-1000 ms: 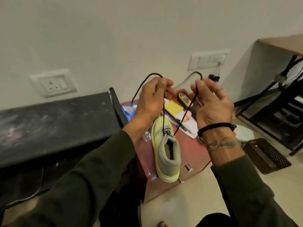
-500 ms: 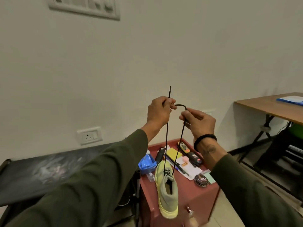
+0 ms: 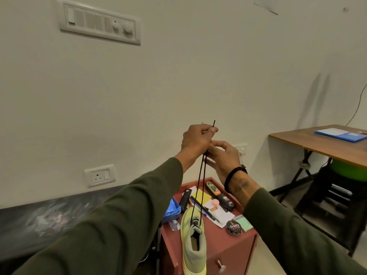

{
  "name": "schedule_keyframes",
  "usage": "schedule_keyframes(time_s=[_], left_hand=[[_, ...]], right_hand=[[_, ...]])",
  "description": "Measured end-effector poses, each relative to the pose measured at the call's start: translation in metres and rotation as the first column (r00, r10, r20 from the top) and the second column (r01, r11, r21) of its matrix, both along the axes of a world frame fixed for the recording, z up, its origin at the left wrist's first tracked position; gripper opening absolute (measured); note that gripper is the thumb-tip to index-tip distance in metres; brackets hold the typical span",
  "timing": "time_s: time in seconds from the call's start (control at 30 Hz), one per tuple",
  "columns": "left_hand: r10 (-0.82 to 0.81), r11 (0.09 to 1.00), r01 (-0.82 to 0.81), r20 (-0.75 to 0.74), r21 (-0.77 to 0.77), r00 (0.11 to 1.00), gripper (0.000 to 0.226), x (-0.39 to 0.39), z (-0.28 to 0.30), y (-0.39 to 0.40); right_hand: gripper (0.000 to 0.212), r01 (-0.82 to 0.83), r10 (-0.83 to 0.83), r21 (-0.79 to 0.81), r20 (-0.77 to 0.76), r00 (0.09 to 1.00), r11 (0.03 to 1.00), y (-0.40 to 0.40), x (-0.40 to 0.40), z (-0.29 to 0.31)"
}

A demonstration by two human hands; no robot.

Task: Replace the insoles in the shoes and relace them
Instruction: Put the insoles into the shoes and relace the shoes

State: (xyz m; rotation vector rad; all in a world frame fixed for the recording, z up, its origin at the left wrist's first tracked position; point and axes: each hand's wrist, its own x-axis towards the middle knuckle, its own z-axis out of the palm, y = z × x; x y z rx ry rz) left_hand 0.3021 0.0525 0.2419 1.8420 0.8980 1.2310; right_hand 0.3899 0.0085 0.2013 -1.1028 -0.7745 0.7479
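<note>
A yellow-green shoe lies heel toward me on a red cabinet. A black lace runs in two strands from its lower eyelets straight up to my hands. My left hand pinches both lace ends, whose tips stick out above the fingers. My right hand sits just below and right of it, fingers curled around the strands. Both hands are raised high above the shoe, and the lace is taut.
On the cabinet behind the shoe lie a shoe-polish tin, a polish bottle, a yellow pad, pens and a blue wrapper. A dark bench stands at left, a wooden desk at right.
Both hands rose well above the shoe, drawing the lace out. The ends came together into my left hand and my right hand moved in beside it. My view tilted up.
</note>
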Motion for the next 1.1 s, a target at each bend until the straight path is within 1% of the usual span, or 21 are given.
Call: schedule_keyframes(time_s=[0.07,0.17,0.23,0.3,0.33,0.4,0.5,0.53,0.6,0.63,0.67,0.7,0.73,0.77,0.8,0.83,0.87,0.9,0.93,1.03,1.1], left_hand=[[0.011,1.000,-0.011,-0.024,0.005,1.000,0.023,0.003,0.002,0.000],[0.041,0.999,-0.041,0.004,0.014,0.999,0.024,0.002,0.000,0.002],[0.061,0.998,-0.062,0.038,0.024,0.997,0.034,-0.001,-0.005,0.001],[0.099,0.994,-0.096,0.071,-0.043,0.993,0.047,-0.007,-0.019,0.001],[0.134,0.987,-0.130,0.042,-0.091,0.990,0.049,-0.011,-0.031,0.001],[0.141,0.975,-0.156,-0.102,-0.157,0.985,0.046,-0.020,-0.060,0.003],[-0.059,0.975,-0.022,-0.351,-0.222,0.935,0.027,-0.025,-0.105,0.002],[-0.105,0.971,0.003,-0.419,-0.237,0.902,0.030,-0.023,-0.116,0.000],[-0.129,0.974,0.014,-0.506,-0.226,0.853,0.039,-0.019,-0.133,0.000],[-0.127,0.978,0.018,-0.519,-0.209,0.845,0.040,-0.017,-0.137,0.001],[-0.122,0.979,0.016,-0.513,-0.205,0.850,0.037,-0.017,-0.141,0.004],[-0.112,0.979,0.011,-0.495,-0.203,0.862,0.033,-0.018,-0.144,0.007],[-0.093,0.981,-0.002,-0.475,-0.195,0.875,0.029,-0.019,-0.145,0.009],[-0.067,0.984,-0.016,-0.456,-0.177,0.887,0.026,-0.021,-0.148,0.013],[-0.040,0.988,-0.028,-0.434,-0.150,0.900,0.023,-0.023,-0.150,0.017],[-0.017,0.991,-0.039,-0.413,-0.126,0.911,0.020,-0.025,-0.153,0.021],[0.001,0.994,-0.043,-0.392,-0.100,0.920,0.018,-0.027,-0.156,0.024],[0.010,0.997,-0.039,-0.376,-0.070,0.927,0.018,-0.029,-0.157,0.027],[0.011,0.999,-0.029,-0.365,-0.043,0.931,0.018,-0.031,-0.160,0.029],[-0.009,1.000,0.005,-0.311,-0.015,0.950,0.017,-0.028,-0.164,0.029],[-0.021,0.996,0.003,-0.213,-0.085,0.977,0.012,-0.022,-0.166,0.028]], right_hand=[[0.012,-0.037,0.037,0.007,0.019,0.999,0.999,0.000,-0.003,-0.003],[0.012,-0.039,0.039,0.014,-0.018,0.999,0.999,0.002,-0.002,-0.004],[0.014,-0.025,0.026,0.017,-0.054,0.998,1.000,0.004,0.001,-0.003],[0.017,-0.027,0.028,0.013,-0.091,0.995,1.000,0.006,0.003,-0.002],[0.017,-0.035,0.036,0.011,-0.114,0.993,0.999,0.008,0.003,-0.002],[0.014,-0.051,0.051,0.006,-0.160,0.986,0.999,0.013,0.003,-0.001],[0.014,-0.091,0.089,-0.001,-0.173,0.981,0.996,0.024,0.000,-0.002],[0.015,-0.104,0.101,-0.007,-0.158,0.982,0.995,0.028,-0.002,-0.003],[0.018,-0.107,0.105,-0.032,-0.075,0.992,0.994,0.035,-0.002,-0.003],[0.017,-0.081,0.082,-0.046,0.009,0.997,0.996,0.039,0.000,-0.004],[0.016,-0.024,0.032,-0.059,0.151,0.988,0.998,0.044,0.005,-0.006],[0.015,0.067,-0.042,-0.062,0.340,0.940,0.996,0.048,0.014,-0.009],[0.015,0.168,-0.118,-0.046,0.534,0.837,0.985,0.051,0.026,-0.013],[0.014,0.258,-0.172,-0.022,0.689,0.704,0.966,0.054,0.038,-0.020],[0.014,0.328,-0.195,-0.003,0.798,0.570,0.945,0.056,0.051,-0.026],[0.014,0.369,-0.184,-0.004,0.861,0.473,0.929,0.056,0.063,-0.037],[0.015,0.391,-0.153,-0.028,0.892,0.424,0.920,0.057,0.074,-0.049],[0.015,0.395,-0.113,-0.062,0.908,0.403,0.917,0.056,0.081,-0.061],[0.015,0.385,-0.065,-0.107,0.911,0.408,0.917,0.055,0.087,-0.077],[0.013,0.246,0.140,-0.292,0.859,0.493,0.924,0.050,0.085,-0.120],[0.015,0.101,0.297,-0.402,0.802,0.518,0.910,0.045,0.073,-0.142]])
